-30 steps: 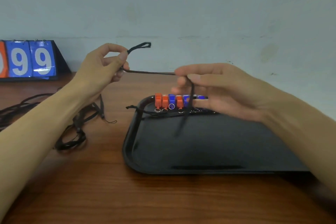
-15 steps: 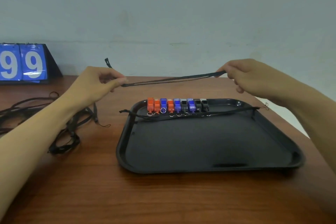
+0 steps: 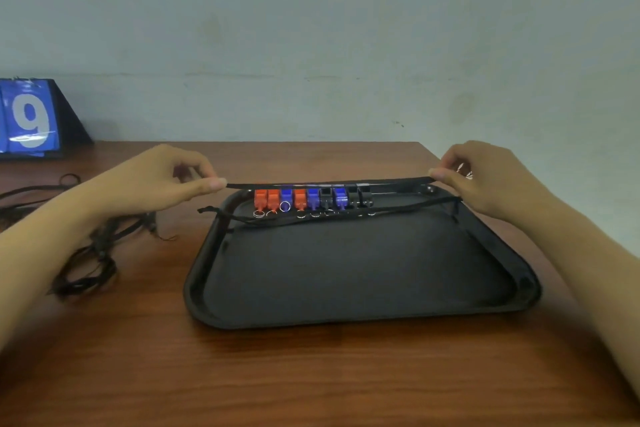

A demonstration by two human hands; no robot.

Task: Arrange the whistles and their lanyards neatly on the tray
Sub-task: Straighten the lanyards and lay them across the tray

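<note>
The left hand [image 3: 162,180] is observed with thumb and forefinger pressed together, the grip pinching one end of a black lanyard [image 3: 329,182]. The right hand [image 3: 485,177] is observed in the same manner, its grip pinching the opposite end. The lanyard is held taut and near level between the two hands, raised above the far edge of the black tray [image 3: 363,315] and just over the row of whistles [image 3: 311,199].

The whistles are set side by side along the far wall of the tray, their metal rings turned toward the near side. From left to right, two orange, one blue, one orange, one blue, one black, one blue and further black pieces are noted; the exact count at the dark right end cannot be told. A second lanyard [image 3: 346,217] is laid across the tray just in front of the rings, its left end projecting over the left rim. The remainder of the tray floor is seen bare.

The tray is placed on a brown wooden bench [image 3: 311,374]. A tangled heap of black lanyards [image 3: 93,260] lies on the bench to the left of the tray, partly hidden by the left forearm. A blue flip scoreboard [image 3: 33,120] showing a 9 stands at the far left by the wall.
</note>
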